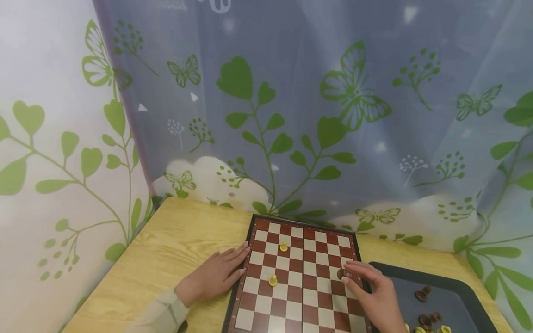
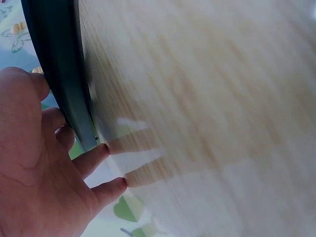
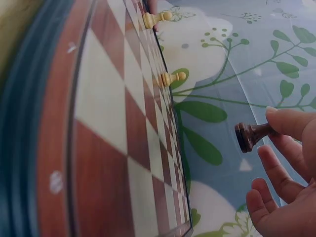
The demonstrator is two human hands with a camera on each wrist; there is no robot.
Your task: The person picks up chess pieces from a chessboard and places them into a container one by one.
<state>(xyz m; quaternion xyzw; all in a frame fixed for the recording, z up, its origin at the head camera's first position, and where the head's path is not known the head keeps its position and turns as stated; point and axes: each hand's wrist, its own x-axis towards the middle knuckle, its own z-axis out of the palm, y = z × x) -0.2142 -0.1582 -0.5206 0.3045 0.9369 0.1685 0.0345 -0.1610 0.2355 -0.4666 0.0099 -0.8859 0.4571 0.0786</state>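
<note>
My right hand point(image 1: 378, 292) pinches a dark brown chess pawn point(image 3: 249, 136) by its top between thumb and fingertips, over the right side of the chessboard point(image 1: 287, 307). In the right wrist view the pawn's base hangs above the board's surface, and the other fingers are loosely spread. My left hand point(image 1: 217, 276) lies along the board's left edge, fingers extended, fingertips on the wooden table point(image 2: 207, 98) and at the board's dark side point(image 2: 59, 59). Two cream pawns stand on the left half of the board: one farther back point(image 1: 283, 247), one nearer point(image 1: 272, 280).
To the right of the board, a dark tray point(image 1: 462, 289) holds several brown and cream chess pieces, including a brown pawn lying over point(image 1: 422, 294). A cloth point(image 1: 291, 115) printed with leaves and butterflies hangs behind the table and at its left side.
</note>
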